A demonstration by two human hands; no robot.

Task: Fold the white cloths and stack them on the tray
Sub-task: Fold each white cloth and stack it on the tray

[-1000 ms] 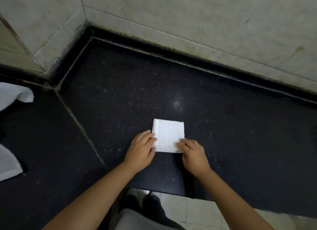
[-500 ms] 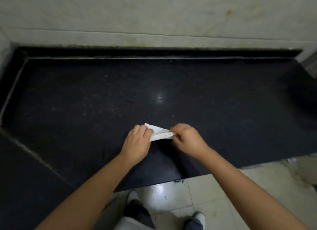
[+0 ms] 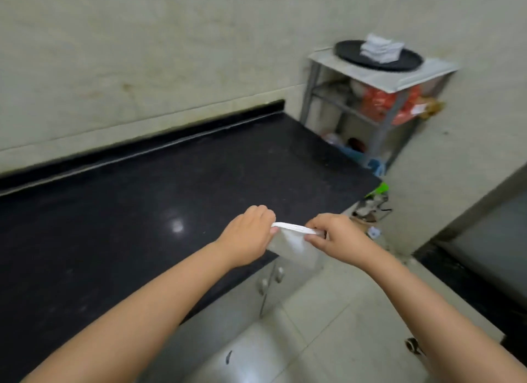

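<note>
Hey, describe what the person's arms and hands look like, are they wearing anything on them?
Both forearms are bare up to the frame's edge, with no sleeves showing. The left hand and right hand have no gloves, and no rings, watch or bracelets are visible. Motion blur hides finer details such as the nails.

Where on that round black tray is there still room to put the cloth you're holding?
The tray shows bare rim left of the folded pile and along its near edge. The middle and back are taken by the pile. Both hands, left and right, hold the cloth.
</note>
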